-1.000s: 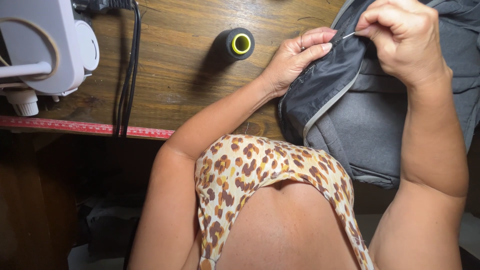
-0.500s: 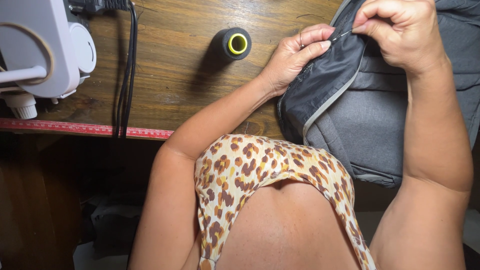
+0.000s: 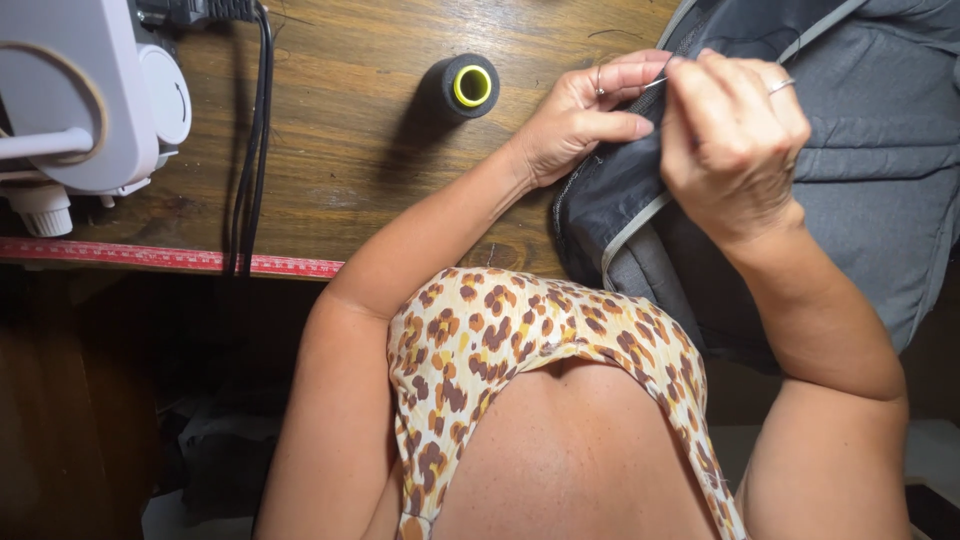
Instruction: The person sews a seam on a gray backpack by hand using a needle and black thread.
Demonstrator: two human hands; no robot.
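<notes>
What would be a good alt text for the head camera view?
Two hands work on a grey bag on a wooden table: the right hand pinches a needle, the left hand holds the fabric. A black thread spool stands nearby.

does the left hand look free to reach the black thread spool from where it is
Probably yes: bare wooden table lies between the left hand and the thread spool, but that hand is pinching the grey bag.

Worn wooden table [image 3: 350, 150], warmly lit. Red measuring strip [image 3: 160, 257] along its front edge. Deep shadow underneath.
</notes>
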